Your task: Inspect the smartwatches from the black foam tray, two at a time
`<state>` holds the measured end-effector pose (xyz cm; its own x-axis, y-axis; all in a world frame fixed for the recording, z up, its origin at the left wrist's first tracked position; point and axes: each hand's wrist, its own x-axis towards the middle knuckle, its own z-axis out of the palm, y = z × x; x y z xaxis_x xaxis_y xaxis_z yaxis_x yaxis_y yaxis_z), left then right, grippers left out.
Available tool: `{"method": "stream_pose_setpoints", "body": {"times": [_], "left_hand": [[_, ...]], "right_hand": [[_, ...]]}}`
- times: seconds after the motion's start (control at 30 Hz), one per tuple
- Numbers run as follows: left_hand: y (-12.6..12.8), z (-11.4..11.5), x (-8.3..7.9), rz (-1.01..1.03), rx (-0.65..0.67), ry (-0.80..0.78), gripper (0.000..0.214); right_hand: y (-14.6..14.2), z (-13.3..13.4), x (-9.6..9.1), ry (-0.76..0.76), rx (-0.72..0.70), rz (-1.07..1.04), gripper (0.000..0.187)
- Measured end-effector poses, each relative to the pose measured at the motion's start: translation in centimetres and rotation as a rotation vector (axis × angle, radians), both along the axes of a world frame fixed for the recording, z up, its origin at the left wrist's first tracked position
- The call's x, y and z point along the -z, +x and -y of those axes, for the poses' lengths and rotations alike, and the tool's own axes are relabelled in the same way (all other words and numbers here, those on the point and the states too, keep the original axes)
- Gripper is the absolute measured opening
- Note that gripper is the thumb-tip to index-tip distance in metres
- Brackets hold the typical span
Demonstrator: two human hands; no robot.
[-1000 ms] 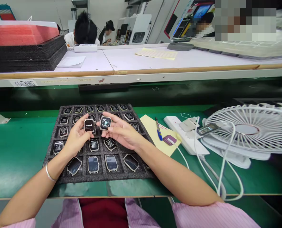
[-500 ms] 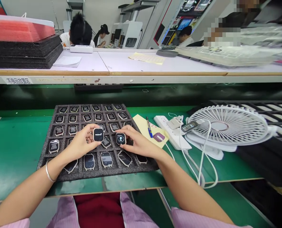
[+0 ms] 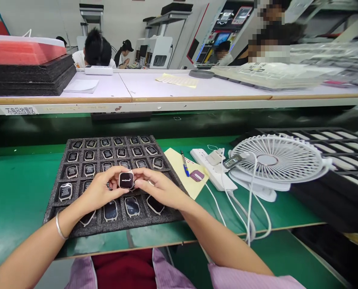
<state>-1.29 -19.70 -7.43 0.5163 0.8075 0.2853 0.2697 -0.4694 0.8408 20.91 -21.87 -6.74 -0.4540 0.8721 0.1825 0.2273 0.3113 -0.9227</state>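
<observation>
A black foam tray [image 3: 137, 224] lies on the green bench in front of me, with several small watch bodies in its pockets. Above its middle, my left hand [image 3: 100, 190] pinches one watch body [image 3: 126, 180] with a dark screen that shows a small white logo. My right hand [image 3: 159, 188] has its thumb and forefinger closed on the right edge of that same watch body. Both hands hover just above the tray's third and fourth rows. I wear a silver bangle [image 3: 59, 227] on the left wrist.
To the right of the tray lie a yellow paper [image 3: 176, 160], a blue pen [image 3: 184, 163], a white power strip [image 3: 212, 176] with cables, and a white fan [image 3: 275, 160]. A raised shelf [image 3: 167, 98] carries stacked black foam [image 3: 31, 76]. Other people sit behind it.
My right hand no longer shows the second watch body it held. It has moved left onto the watch body in my left hand, and both hands have come together.
</observation>
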Motion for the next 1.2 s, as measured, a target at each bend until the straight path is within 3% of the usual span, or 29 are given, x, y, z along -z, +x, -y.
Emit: {"method": "stream_pose_setpoints", "body": {"times": [0.1,0.17,0.27,0.37,0.47,0.77,1.2], "left_hand": [[0.0,0.1,0.0,-0.019,0.007,0.028,0.041],[-0.1,0.2,0.1,-0.019,0.016,0.04,0.055],[-0.3,0.0,0.4,-0.005,-0.005,0.041,0.074],[-0.5,-0.1,0.5,-0.009,-0.037,0.04,0.07],[-0.4,-0.1,0.5,-0.024,-0.027,0.041,0.064],[-0.5,-0.1,0.2,-0.083,-0.003,0.102,0.044],[-0.6,-0.3,0.3,-0.107,-0.005,0.163,0.036]], "right_hand": [[-1.6,-0.1,0.4,-0.199,-0.043,-0.256,0.03],[-1.4,-0.5,0.4,-0.249,0.001,-0.333,0.031],[1.4,-1.9,0.1,-0.216,0.182,-0.392,0.03],[5.3,-4.0,0.1,-0.234,0.377,-0.51,0.033],[8.0,-5.7,1.0,-0.297,0.455,-0.621,0.035],[7.1,-5.7,2.5,-0.447,0.262,-0.735,0.021],[6.3,-4.7,2.1,-0.569,0.172,-0.892,0.032]]}}
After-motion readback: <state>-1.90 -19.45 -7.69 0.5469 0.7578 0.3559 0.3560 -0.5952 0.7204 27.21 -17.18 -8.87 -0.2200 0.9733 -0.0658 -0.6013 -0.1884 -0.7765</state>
